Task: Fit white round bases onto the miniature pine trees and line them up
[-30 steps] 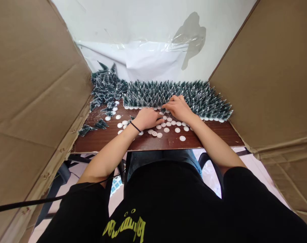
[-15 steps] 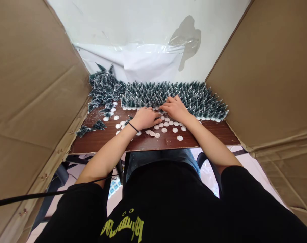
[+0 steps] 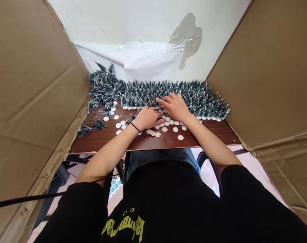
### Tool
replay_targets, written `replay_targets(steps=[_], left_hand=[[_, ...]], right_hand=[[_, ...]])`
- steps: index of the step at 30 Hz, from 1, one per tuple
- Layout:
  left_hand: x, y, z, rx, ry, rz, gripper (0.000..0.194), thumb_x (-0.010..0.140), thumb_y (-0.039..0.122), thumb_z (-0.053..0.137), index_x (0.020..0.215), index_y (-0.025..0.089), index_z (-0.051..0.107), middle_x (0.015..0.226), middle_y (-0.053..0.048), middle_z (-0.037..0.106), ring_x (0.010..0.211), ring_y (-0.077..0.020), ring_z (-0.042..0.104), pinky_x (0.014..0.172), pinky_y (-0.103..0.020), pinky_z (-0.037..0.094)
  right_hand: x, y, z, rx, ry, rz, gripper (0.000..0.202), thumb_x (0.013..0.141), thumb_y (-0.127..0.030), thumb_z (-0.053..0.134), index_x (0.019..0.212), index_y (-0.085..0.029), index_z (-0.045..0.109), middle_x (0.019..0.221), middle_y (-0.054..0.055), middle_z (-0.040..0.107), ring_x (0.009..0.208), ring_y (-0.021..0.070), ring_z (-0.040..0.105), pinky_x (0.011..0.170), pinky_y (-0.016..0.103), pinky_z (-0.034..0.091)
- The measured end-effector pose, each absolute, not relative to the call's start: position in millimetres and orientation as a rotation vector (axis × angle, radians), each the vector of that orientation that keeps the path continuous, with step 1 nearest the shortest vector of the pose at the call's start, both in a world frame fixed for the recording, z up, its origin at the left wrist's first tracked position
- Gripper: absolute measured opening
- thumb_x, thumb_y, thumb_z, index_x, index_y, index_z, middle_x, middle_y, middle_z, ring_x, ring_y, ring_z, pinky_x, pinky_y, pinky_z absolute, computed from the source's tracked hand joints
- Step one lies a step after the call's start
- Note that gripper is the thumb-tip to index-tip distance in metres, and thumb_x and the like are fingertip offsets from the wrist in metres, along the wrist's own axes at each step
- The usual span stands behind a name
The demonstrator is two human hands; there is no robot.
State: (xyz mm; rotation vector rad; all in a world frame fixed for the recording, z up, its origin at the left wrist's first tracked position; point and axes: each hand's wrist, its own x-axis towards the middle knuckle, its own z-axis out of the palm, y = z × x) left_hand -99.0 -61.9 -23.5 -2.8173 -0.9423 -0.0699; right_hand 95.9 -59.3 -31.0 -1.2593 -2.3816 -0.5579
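Observation:
My left hand (image 3: 148,118) lies low over loose white round discs (image 3: 164,129), its thumb and fingers apart and slightly bent. Just up and right of it, my right hand (image 3: 176,107) reaches to the front edge of a dense block of upright miniature snowy pine trees (image 3: 143,92). The right index finger stretches out to the left and the other fingers are spread. White round bases (image 3: 211,118) show along the block's front. Anything small beneath my fingertips is hidden. A loose miniature tree (image 3: 129,119) lies left of my left hand.
A heap of loose miniature trees (image 3: 105,82) fills the back left of the brown table (image 3: 97,140). Two more trees (image 3: 100,124) lie near its left edge. Brown side panels (image 3: 270,67) and a white wall (image 3: 133,20) enclose the table. A black cable (image 3: 29,199) runs at left.
My right hand has shifted slightly up and left, and its index finger now stretches out over the trees. My left hand has moved slightly right.

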Motion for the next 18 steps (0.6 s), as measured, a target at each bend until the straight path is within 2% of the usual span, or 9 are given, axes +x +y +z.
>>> replay_targets(steps=[3, 6, 8, 14, 18], left_hand=[[-99, -62, -24, -2.804, -0.948, -0.068, 0.041, 0.101, 0.048, 0.045, 0.118, 0.022, 0.072, 0.113, -0.007, 0.076, 0.109, -0.0246, 0.063, 0.085, -0.035, 0.039], [-99, -62, -23, -2.794, -0.966, -0.051, 0.042, 0.101, 0.049, 0.044, 0.123, 0.024, 0.070, 0.115, -0.007, 0.076, 0.109, -0.0242, 0.063, 0.086, -0.034, 0.039], [-98, -62, -23, -2.795, -0.979, -0.029, 0.044, 0.101, 0.049, 0.044, 0.126, 0.023, 0.068, 0.117, -0.007, 0.075, 0.111, -0.0244, 0.063, 0.086, -0.034, 0.039], [-98, -64, -20, -2.815, -1.000, -0.004, 0.044, 0.101, 0.049, 0.044, 0.126, 0.023, 0.069, 0.124, -0.006, 0.073, 0.113, -0.0267, 0.061, 0.090, -0.037, 0.040], [-100, -63, -19, -2.831, -1.013, -0.005, 0.047, 0.099, 0.051, 0.047, 0.129, 0.022, 0.069, 0.126, -0.007, 0.072, 0.114, -0.0279, 0.060, 0.090, -0.038, 0.040]], right_hand=[[103, -69, -19, -1.317, -2.333, -0.486, 0.044, 0.105, -0.030, 0.032, 0.123, -0.016, 0.069, 0.106, 0.012, 0.074, 0.098, 0.0253, 0.058, 0.079, 0.036, 0.038], [108, -78, -11, -1.510, -2.413, -0.345, 0.049, 0.103, -0.035, 0.032, 0.097, -0.016, 0.077, 0.089, 0.010, 0.075, 0.083, 0.0224, 0.063, 0.070, 0.033, 0.036], [108, -80, -10, -1.630, -2.523, -0.273, 0.049, 0.102, -0.038, 0.035, 0.088, -0.018, 0.078, 0.081, 0.009, 0.075, 0.076, 0.0217, 0.063, 0.068, 0.032, 0.035], [96, -78, -17, -1.839, -2.605, -0.277, 0.052, 0.101, -0.039, 0.033, 0.098, -0.017, 0.080, 0.089, 0.015, 0.077, 0.082, 0.0263, 0.069, 0.070, 0.033, 0.040], [97, -79, -20, -1.752, -2.562, -0.267, 0.041, 0.099, -0.035, 0.040, 0.103, -0.020, 0.078, 0.089, 0.011, 0.078, 0.081, 0.0255, 0.068, 0.069, 0.033, 0.039]])
